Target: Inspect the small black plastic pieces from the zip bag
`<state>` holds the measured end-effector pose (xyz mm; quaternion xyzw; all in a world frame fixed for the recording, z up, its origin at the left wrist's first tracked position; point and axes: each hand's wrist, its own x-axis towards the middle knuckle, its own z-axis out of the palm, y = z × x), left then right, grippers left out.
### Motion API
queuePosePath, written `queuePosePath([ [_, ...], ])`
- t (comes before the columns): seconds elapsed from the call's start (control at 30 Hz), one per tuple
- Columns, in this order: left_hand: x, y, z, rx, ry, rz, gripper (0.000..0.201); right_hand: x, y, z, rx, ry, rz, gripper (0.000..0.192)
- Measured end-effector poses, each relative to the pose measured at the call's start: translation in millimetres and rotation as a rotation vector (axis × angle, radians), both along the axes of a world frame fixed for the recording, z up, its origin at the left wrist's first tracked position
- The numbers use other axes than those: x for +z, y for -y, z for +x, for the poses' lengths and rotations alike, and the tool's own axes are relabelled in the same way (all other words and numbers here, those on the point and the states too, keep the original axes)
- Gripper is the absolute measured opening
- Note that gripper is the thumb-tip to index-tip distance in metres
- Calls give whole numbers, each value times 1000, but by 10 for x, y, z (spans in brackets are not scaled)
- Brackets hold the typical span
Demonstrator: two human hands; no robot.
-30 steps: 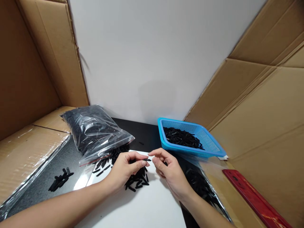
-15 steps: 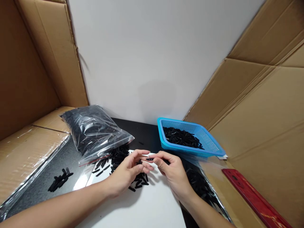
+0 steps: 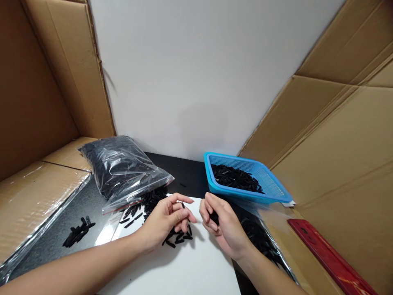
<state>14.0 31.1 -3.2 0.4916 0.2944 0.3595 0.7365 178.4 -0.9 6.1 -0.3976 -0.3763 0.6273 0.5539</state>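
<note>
My left hand (image 3: 167, 217) is over the white board, thumb and fingers curled around a small, narrow black piece (image 3: 183, 205) whose tip shows above the thumb. Close by on the right, my right hand (image 3: 227, 229) is closed, with black pieces (image 3: 214, 218) partly showing in its curled fingers; how many is hidden. Loose black pieces (image 3: 179, 237) lie under and beside my left hand. Behind its wrist, a larger heap of the same pieces (image 3: 153, 198) spills from near the bag's mouth.
A clear plastic bag (image 3: 119, 164) full of black pieces lies at back left. The blue basket (image 3: 276, 184) at back right holds more. A small pile (image 3: 78, 232) rests on the grey surface at left. A red object (image 3: 325, 254) lies at right. Cardboard walls (image 3: 331, 110) stand at the sides.
My hands have moved apart. The black piece that was at my right fingertips is gone from there, and my right fingers have curled in. A piece now shows upright in my left fingers.
</note>
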Motion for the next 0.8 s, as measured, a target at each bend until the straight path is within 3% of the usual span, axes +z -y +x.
queuePosePath([
  [0.37,42,53,-49,-143,-40,87,53,0,8,-9,56,451,184,21],
  [0.63,-49,55,-17,-6,50,10,38,20,-8,6,-36,232,61,30],
  [0.8,-79,41,-15,-15,107,68,40,37,-11,-7,-50,150,29,32],
])
